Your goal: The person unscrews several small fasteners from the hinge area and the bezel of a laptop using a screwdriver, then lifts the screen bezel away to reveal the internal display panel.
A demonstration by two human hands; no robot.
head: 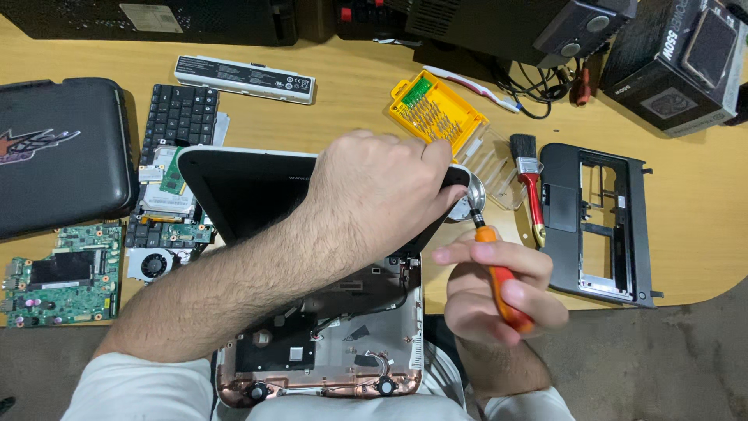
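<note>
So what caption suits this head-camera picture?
Left hand steadies a laptop lid while right hand works an orange screwdriver.

My left forearm reaches in from the lower left, crossing up and to the right, and my left hand point(382, 191) lies palm down, fingers curled over and pressing flat. My right hand point(495, 288) sits lower right, just beside the left, fingers wrapped in a closed grip, thumb on top, wrist bent upward from below.
</note>
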